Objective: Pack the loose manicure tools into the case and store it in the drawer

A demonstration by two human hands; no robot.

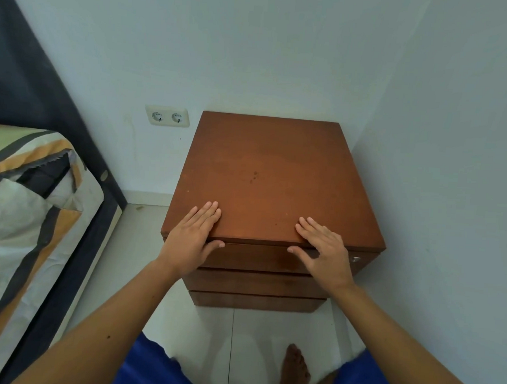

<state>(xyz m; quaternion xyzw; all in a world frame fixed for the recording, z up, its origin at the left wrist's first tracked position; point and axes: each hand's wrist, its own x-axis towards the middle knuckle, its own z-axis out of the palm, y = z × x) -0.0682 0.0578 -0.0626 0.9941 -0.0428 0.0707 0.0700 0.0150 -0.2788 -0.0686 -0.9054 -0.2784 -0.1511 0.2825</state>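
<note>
- Left hand (192,237): flat, fingers straight, on cabinet (272,181) front edge, lower centre; holding nothing.
- Right hand (324,250): same, holding nothing.
- Top drawer (257,258): closed, beneath thumbs.
- Double socket (167,117): upper left; no readable writing.

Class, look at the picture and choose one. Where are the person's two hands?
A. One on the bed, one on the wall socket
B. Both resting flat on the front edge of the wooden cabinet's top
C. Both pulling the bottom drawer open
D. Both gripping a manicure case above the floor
B: the left hand and right hand lie with straight fingers on the front edge of the wooden cabinet, holding nothing.
</note>
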